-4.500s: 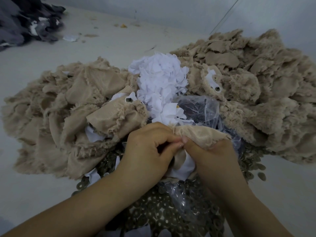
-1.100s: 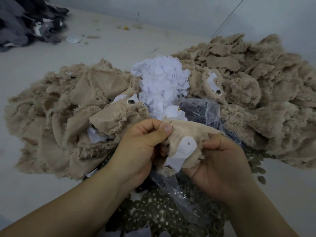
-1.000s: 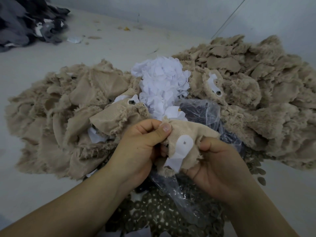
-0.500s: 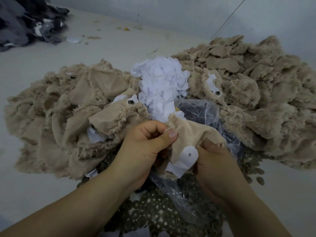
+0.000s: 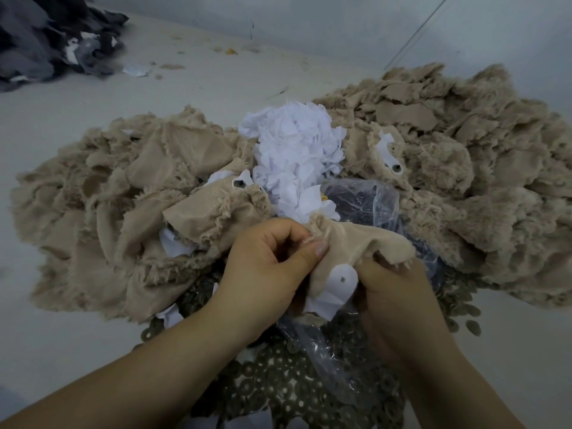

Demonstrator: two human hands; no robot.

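Textile or toy-making workshop, large heap of cut beige plush pieces (image 5: 464,168) on a pale worktable (image 5: 62,342), white backing scraps (image 5: 294,150) amid the heap, washer-like discs (image 5: 278,382) before it, dark fabric pile (image 5: 40,38) far behind.

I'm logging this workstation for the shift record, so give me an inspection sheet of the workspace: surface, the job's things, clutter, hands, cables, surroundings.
Surface: pale work surface, with bits of fluff and scraps at the far side.
Job's things: beige plush piece, backing side up, bearing a white patch with a small hole.
Clutter: left plush heap; right plush heap; white patch heap; clear plastic bag; brownish perforated discs; dark grey fabric heap at far left.
Hands: left hand pinches the piece's top edge; right hand grips its right side.
Cables: thin dark line on the wall; cannot tell if it is a cable.
Surroundings: pale wall.
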